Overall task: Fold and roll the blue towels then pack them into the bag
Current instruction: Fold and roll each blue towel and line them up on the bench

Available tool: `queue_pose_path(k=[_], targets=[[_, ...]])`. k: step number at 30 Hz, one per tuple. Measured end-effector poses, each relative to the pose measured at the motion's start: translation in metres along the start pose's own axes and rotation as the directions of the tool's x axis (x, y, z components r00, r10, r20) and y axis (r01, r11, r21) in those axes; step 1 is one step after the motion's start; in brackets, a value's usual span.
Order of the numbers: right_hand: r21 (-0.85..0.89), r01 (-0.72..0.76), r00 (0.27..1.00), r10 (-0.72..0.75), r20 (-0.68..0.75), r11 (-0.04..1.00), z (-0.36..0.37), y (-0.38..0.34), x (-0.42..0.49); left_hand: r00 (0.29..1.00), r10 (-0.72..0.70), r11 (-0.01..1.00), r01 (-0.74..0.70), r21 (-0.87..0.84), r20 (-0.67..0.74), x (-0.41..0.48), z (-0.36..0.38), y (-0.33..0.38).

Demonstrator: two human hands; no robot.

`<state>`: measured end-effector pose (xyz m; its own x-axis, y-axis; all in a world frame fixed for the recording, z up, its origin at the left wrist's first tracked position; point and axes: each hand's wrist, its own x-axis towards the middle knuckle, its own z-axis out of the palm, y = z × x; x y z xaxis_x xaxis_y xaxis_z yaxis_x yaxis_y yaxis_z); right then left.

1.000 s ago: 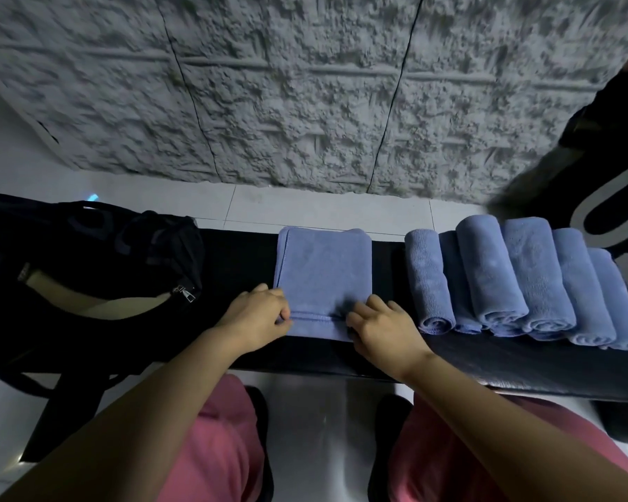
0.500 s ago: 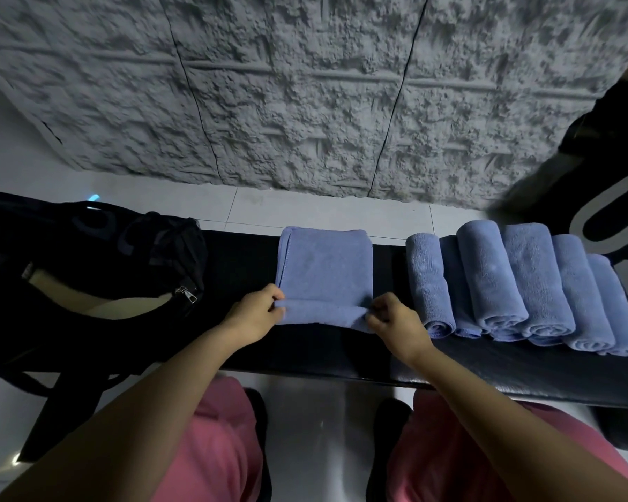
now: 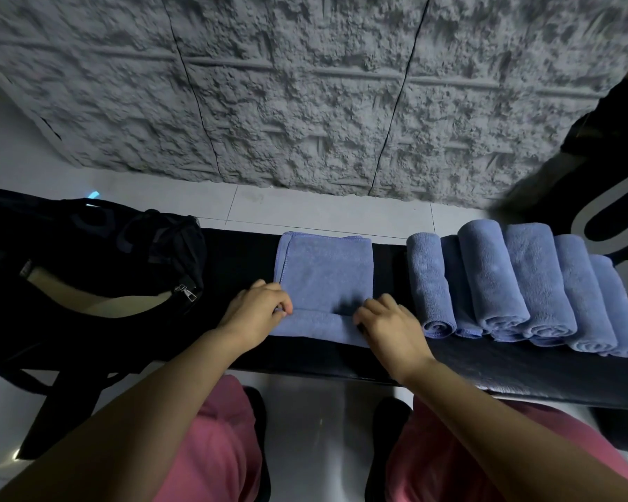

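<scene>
Two hands work one towel on a black bench (image 3: 240,259). At far left, a black bag (image 3: 87,248) sits at the bench's end, its zip gaping (a pale lining shows inside, with the zipper pull (image 3: 185,292) at the opening's right end). The left hand (image 3: 254,313), fingers curled, pinches the left end of the towel's near edge, which is turned over into a low roll. The folded blue towel (image 3: 327,277) lies flat at mid-bench, between the bag and the rolled set. The right hand (image 3: 392,327), fingers curled, grips the roll's right end. At right, six rolled blue towels (image 3: 493,277) lie side by side, touching, their spiral ends toward the viewer. Behind is a rough grey wall (image 3: 305,103).
</scene>
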<state>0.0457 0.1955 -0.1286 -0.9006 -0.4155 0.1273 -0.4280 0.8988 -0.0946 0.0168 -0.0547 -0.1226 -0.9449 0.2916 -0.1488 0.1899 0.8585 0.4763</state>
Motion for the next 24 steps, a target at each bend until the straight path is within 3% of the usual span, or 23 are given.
queue_pose_path(k=[4, 7, 11, 13, 16, 20, 22, 24], targets=[[-0.097, 0.095, 0.993, -0.089, 0.072, 0.991, 0.002, -0.003, -0.011, 0.985, 0.003, 0.986, -0.031, 0.162, 0.172, -0.007, -0.003, 0.004], [-0.095, 0.006, 0.991, 0.007, 0.135, 0.995, 0.003, -0.005, -0.013, 0.984, 0.025, 0.966, -0.068, 0.248, 0.174, -0.01, 0.003, 0.005], [0.13, -0.228, 0.969, 0.212, 0.126, 0.965, 0.003, -0.002, -0.007, 0.983, -0.095, 0.995, 0.096, 0.002, 0.157, -0.003, 0.004, -0.002], [0.306, -0.362, 0.929, 0.315, 0.193, 0.881, 0.002, 0.0, -0.003, 0.958, -0.215, 0.954, 0.248, -0.168, 0.191, 0.0, 0.002, -0.009], [0.518, -0.532, 0.846, 0.448, 0.29, 0.67, 0.002, 0.004, 0.002, 0.92, -0.318, 0.839, 0.386, -0.383, 0.231, 0.002, -0.001, -0.01], [0.595, -0.656, 0.75, 0.493, 0.441, 0.465, 0.003, 0.005, 0.006, 0.871, -0.411, 0.774, 0.489, -0.403, 0.269, 0.001, -0.001, -0.007], [0.576, -0.657, 0.75, 0.503, 0.43, 0.487, 0.004, 0.005, 0.007, 0.89, -0.409, 0.834, 0.454, -0.314, 0.202, 0.002, -0.001, -0.007], [0.518, -0.552, 0.829, 0.496, 0.258, 0.653, 0.0, 0.004, 0.009, 0.948, -0.316, 0.921, 0.315, -0.23, 0.031, 0.003, -0.001, -0.006]])
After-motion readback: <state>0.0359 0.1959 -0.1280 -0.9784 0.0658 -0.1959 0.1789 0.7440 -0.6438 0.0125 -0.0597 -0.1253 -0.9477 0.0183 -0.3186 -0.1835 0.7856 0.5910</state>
